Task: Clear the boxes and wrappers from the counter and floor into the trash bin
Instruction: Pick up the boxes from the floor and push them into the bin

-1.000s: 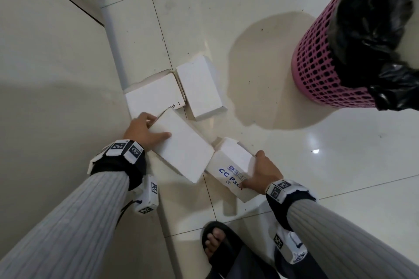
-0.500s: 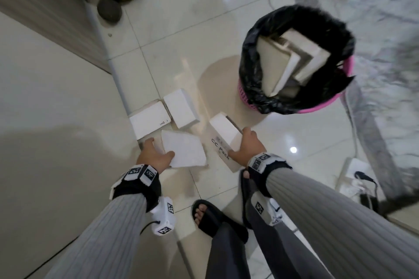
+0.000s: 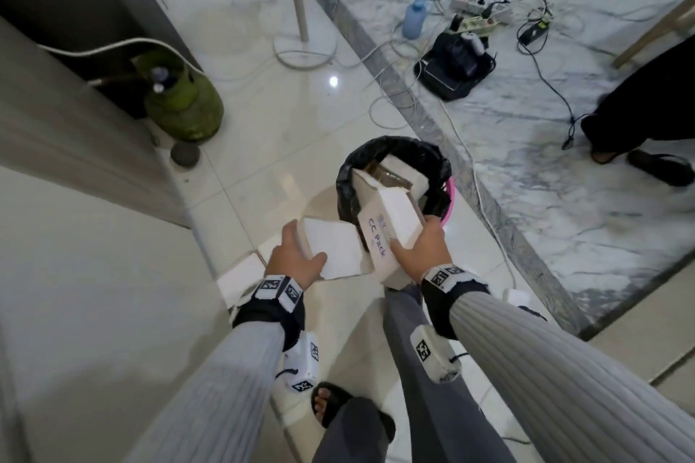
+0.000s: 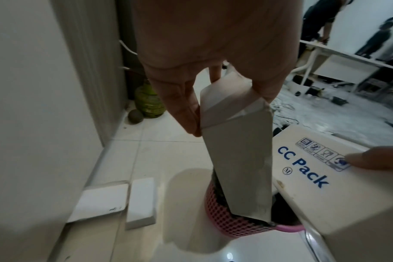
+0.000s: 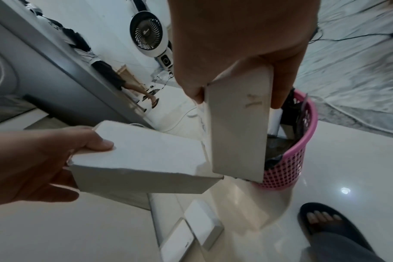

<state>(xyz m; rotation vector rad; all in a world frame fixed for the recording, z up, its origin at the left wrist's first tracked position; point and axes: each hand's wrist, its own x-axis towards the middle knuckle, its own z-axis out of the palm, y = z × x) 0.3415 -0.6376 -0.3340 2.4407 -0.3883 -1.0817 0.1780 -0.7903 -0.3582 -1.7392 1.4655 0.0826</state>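
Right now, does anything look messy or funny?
Yes. Two white boxes lie on the floor by the wall, and the pink trash bin is stuffed, with boxes poking above its rim.

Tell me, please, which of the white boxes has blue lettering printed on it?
It is the box in the right hand, marked "CC Pack"; the box in the left hand and the two boxes on the floor look plain white.

Dim, cool indoor light, from overhead to judge by small bright glare spots on the glossy floor point(image 3: 333, 81). Soft shadow beside the trash bin point(image 5: 289, 170) toward 9 o'clock in the head view. Strong wide-angle bending at every edge. Motion blur toward 3 o'clock in the head view. Wrist views soft and smeared, nearest skin at 12 o'clock out of focus.
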